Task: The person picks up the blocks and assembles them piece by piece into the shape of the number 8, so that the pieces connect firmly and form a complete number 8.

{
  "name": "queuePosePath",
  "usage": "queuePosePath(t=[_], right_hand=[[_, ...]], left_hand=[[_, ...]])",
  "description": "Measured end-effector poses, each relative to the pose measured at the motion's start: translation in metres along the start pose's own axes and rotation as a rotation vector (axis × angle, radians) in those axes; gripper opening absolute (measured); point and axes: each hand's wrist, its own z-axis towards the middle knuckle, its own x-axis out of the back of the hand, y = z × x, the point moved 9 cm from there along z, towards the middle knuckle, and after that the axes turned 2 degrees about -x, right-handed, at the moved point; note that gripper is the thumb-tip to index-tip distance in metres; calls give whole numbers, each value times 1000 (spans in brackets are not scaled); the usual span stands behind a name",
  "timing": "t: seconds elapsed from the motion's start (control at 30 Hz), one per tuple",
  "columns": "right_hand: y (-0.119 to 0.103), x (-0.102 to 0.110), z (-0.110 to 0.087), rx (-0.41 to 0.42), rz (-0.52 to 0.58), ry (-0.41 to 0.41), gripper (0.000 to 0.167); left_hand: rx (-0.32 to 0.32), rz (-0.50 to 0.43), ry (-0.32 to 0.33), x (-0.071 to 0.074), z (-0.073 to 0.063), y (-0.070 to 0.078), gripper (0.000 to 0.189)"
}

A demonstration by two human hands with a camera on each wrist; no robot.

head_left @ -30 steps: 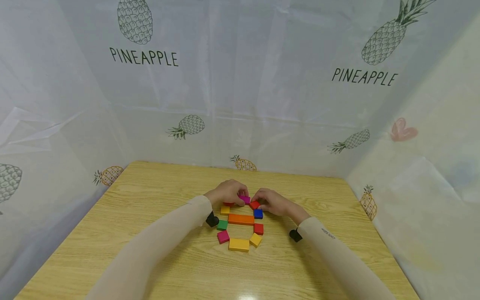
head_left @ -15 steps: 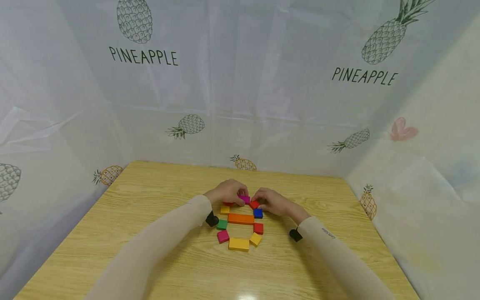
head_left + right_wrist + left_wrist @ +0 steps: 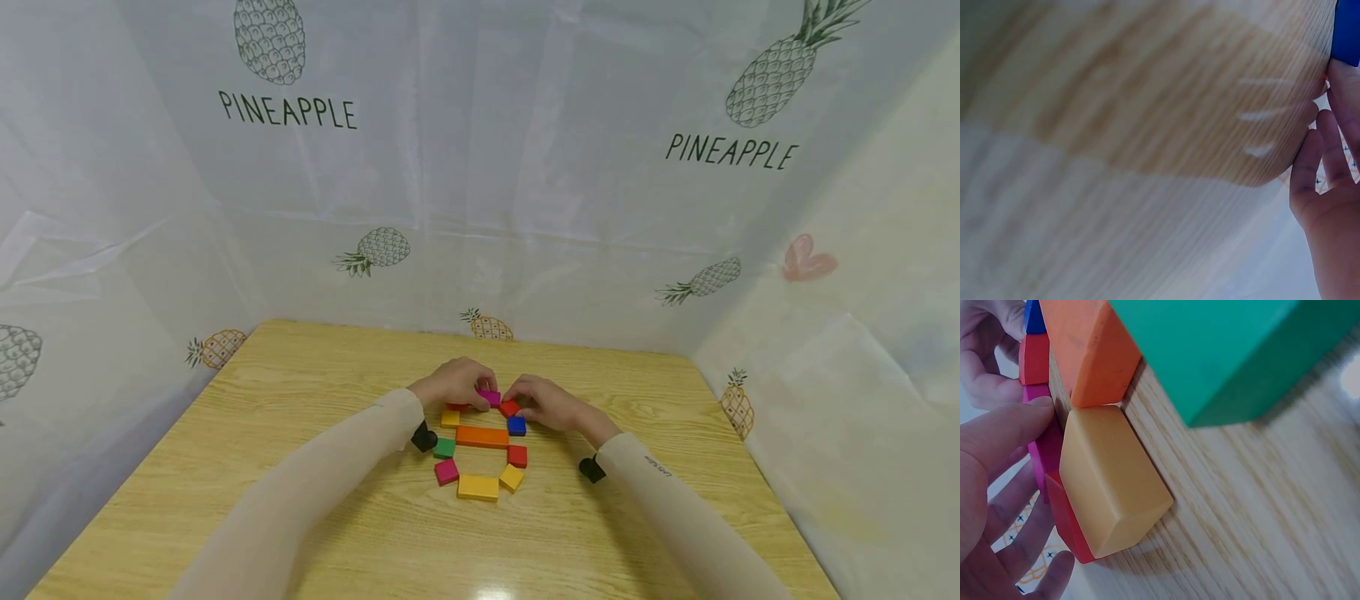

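A ring of coloured blocks lies on the table, with a long orange block across its middle. At the far side my left hand pinches a magenta block between thumb and fingers. Right beside it, my right hand holds a red block, which sits at a slant against the magenta one. A blue block is just below the right hand's fingers. Under the left hand are a second red block, partly hidden, and a yellow block. In the right wrist view the fingertips are mostly hidden.
Nearer me, the ring has a green block, a magenta block, a wide yellow block, a tilted yellow block and a red block. Pineapple-print sheeting hangs behind the wooden table.
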Motion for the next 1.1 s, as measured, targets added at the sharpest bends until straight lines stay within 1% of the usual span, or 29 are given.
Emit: queuePosePath(t=[0.2, 0.73, 0.93, 1.1], right_hand=[[0, 0, 0, -2, 2, 1, 29], [-3, 3, 0, 5, 0, 4, 32], [-3, 2, 0, -3, 10, 0, 35], [0, 2, -2, -9, 25, 8, 35]], left_hand=[[-4, 6, -4, 2, -1, 3, 23], [1, 32, -18, 0, 5, -5, 21], [-3, 35, -21, -2, 5, -6, 24], [-2, 28, -27, -3, 4, -7, 30]])
